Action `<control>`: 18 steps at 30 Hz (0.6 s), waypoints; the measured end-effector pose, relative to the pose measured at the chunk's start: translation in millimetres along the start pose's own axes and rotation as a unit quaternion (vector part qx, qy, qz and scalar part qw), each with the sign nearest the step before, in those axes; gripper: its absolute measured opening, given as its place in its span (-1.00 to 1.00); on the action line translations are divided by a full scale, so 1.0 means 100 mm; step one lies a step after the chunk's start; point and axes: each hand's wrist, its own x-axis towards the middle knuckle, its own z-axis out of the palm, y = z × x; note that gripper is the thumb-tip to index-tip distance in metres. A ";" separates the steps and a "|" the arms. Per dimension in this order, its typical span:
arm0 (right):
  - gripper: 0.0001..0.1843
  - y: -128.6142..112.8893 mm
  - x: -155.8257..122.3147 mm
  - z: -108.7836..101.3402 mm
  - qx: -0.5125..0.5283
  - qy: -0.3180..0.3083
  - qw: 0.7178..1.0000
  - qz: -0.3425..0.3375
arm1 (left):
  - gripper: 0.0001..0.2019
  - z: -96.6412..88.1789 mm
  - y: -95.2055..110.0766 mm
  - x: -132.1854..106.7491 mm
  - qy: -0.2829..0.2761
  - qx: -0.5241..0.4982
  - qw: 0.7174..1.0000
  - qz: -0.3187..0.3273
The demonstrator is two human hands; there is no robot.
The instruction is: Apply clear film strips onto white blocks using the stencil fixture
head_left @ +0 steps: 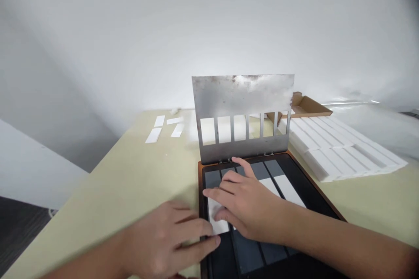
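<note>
A dark base plate point(307, 187) with several long slots lies on the table in front of me. Its hinged metal stencil lid point(242, 96) stands raised, with a row of rectangular cut-outs. My right hand point(245, 200) rests flat on the left slots, fingers spread over a white strip point(218, 220). My left hand point(170, 239) lies at the plate's left edge, its fingers stretched out and touching the same strip's lower end. Two more white strips point(284, 188) lie in the slots to the right.
Several loose white strips point(163, 128) lie on the yellowish table point(131, 183) at the far left. A white moulded tray point(340, 148) with long grooves lies at the right, with a brown cardboard box point(307, 107) behind it. A white wall rises behind.
</note>
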 end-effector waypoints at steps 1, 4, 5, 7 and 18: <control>-0.60 0.00 0.00 0.00 -0.001 0.001 1.000 -0.001 | -0.56 0.00 0.02 0.02 -0.011 -0.005 1.000 -0.003; -0.59 0.00 0.00 0.00 0.000 -0.001 1.000 0.001 | -0.59 0.01 0.04 0.04 -0.014 -0.015 0.999 -0.031; -0.58 0.00 0.00 0.00 0.002 -0.001 1.000 0.004 | -0.60 0.02 0.03 0.03 -0.010 -0.017 0.999 -0.037; -0.59 -0.01 0.00 0.01 0.008 -0.001 1.000 0.010 | -0.59 0.04 0.03 0.01 -0.005 -0.021 0.999 -0.044; -0.38 0.02 0.00 0.11 -0.026 0.027 0.992 0.118 | -0.64 0.04 0.03 -0.02 -0.034 -0.044 0.997 -0.054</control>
